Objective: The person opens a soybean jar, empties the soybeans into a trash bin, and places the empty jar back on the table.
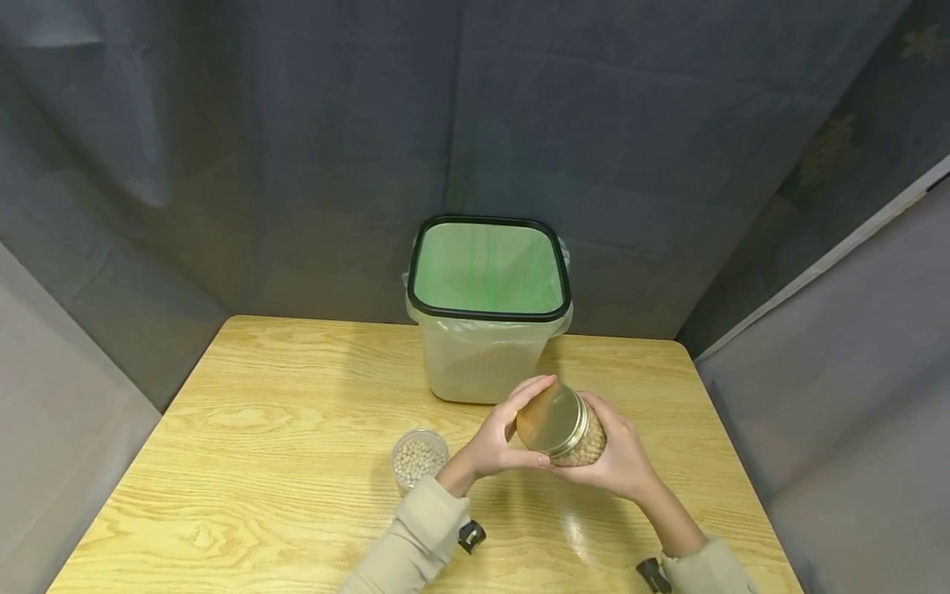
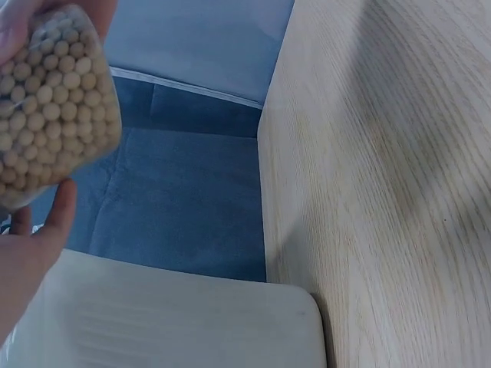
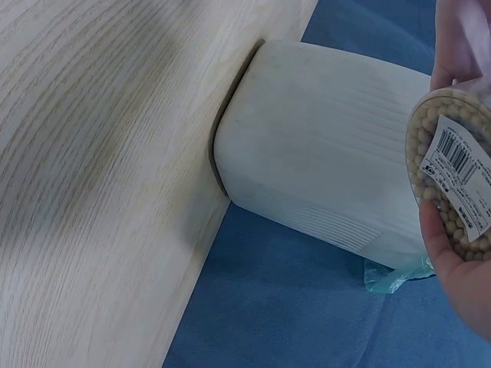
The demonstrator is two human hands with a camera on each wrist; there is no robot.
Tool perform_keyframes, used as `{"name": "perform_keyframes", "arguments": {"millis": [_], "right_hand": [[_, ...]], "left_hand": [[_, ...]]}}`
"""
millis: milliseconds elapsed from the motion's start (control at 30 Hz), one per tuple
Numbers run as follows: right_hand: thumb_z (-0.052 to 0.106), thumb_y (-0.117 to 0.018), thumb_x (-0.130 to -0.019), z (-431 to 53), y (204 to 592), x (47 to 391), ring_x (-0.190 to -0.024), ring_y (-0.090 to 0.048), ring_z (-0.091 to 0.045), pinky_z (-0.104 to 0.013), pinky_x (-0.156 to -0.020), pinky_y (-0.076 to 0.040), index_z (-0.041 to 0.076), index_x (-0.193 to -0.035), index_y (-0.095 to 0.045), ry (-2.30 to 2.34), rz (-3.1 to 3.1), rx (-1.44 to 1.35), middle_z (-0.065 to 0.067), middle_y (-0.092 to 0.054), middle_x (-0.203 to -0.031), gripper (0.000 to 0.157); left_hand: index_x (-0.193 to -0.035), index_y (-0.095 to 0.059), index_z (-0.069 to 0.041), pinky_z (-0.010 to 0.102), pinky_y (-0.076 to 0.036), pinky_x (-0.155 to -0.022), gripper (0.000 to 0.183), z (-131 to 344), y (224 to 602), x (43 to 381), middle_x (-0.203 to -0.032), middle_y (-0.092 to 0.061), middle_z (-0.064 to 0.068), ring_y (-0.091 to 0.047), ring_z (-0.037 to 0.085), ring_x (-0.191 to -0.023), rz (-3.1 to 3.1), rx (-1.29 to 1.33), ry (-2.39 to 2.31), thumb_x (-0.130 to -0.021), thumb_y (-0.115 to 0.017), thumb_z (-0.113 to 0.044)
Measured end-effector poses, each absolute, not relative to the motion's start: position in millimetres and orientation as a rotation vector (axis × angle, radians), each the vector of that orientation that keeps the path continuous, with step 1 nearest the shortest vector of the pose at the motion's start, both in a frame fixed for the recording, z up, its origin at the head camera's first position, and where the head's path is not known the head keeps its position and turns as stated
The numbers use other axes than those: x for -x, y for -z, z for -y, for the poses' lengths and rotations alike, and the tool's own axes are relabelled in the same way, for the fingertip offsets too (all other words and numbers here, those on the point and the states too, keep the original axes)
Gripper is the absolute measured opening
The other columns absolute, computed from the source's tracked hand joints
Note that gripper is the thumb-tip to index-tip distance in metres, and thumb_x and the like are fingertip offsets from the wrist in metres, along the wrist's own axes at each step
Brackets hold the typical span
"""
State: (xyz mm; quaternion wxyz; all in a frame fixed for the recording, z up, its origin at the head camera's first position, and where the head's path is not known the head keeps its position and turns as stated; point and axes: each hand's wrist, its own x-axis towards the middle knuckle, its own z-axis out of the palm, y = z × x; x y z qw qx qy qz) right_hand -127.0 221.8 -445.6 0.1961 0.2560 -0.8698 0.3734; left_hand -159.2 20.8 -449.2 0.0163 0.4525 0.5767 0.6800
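Observation:
A clear jar [image 1: 586,446] full of small round beige balls is held tilted above the table, its gold screw lid [image 1: 552,419] towards the left. My left hand [image 1: 499,441] grips that lid, thumb on the near side and fingers on the far side. Round the jar's body my right hand [image 1: 622,459] is wrapped. In the left wrist view the balls [image 2: 57,107] show through the jar's wall. The right wrist view shows the jar's bottom with a white barcode label [image 3: 460,175]. Near my left forearm stands a round clear container [image 1: 420,456] of similar pale balls.
A whitish bin [image 1: 482,363] with a black rim and a green-tinted bag lining stands at the table's back edge, just beyond my hands. The wood-grain table [image 1: 260,462] lies beneath. Dark grey cloth [image 1: 334,165] hangs behind it.

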Motion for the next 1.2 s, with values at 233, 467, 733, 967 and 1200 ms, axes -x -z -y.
{"name": "perform_keyframes", "arguments": {"millis": [233,467,733,967,1200], "right_hand": [[0.027,-0.09,-0.042,-221,446,126,-0.091,-0.058,-0.021,-0.039,-0.07,-0.051,0.002,-0.121,-0.05,-1.028,2.438,-0.714,-0.009,-0.059,-0.109,0.092],[0.024,-0.089,-0.043,-220,446,124,-0.087,-0.059,-0.023,-0.038,-0.067,-0.051,0.003,-0.121,-0.05,-1.041,2.454,-0.659,-0.01,-0.06,-0.107,0.09],[0.019,-0.09,-0.041,-222,447,124,-0.089,-0.059,-0.024,-0.04,-0.068,-0.051,0.002,-0.122,-0.049,-1.057,2.457,-0.664,-0.011,-0.059,-0.108,0.092],[0.025,-0.09,-0.042,-222,447,125,-0.089,-0.059,-0.022,-0.037,-0.067,-0.051,0.003,-0.122,-0.049,-1.041,2.462,-0.671,-0.01,-0.059,-0.109,0.092],[0.022,-0.09,-0.044,-224,447,124,-0.091,-0.058,-0.028,-0.043,-0.069,-0.05,0.001,-0.123,-0.048,-1.043,2.466,-0.666,-0.014,-0.058,-0.111,0.092]], "left_hand": [[-0.138,-0.033,0.0,0.035,-0.038,-0.096,0.095,-24,451,157,-0.13,-0.036,0.017,-0.039,0.021,-0.116,-2.0,-1.207,-2.115,-0.056,-0.079,0.008],[-0.137,-0.035,-0.009,0.035,-0.033,-0.098,0.088,-29,455,155,-0.133,-0.031,0.011,-0.034,0.019,-0.119,-2.119,-1.076,-2.08,-0.064,-0.083,-0.022],[-0.137,-0.023,0.009,0.039,-0.032,-0.102,0.092,-25,453,158,-0.138,-0.028,0.026,-0.031,0.032,-0.126,-1.848,-1.363,-2.145,-0.06,-0.072,0.013],[-0.138,-0.036,-0.01,0.031,-0.038,-0.094,0.091,-29,451,153,-0.128,-0.038,0.01,-0.041,0.017,-0.113,-2.181,-1.002,-2.024,-0.06,-0.083,-0.005],[-0.141,-0.025,-0.003,0.035,-0.029,-0.103,0.095,-25,451,157,-0.138,-0.025,0.016,-0.03,0.021,-0.124,-1.991,-1.183,-2.023,-0.062,-0.077,0.006]]}}
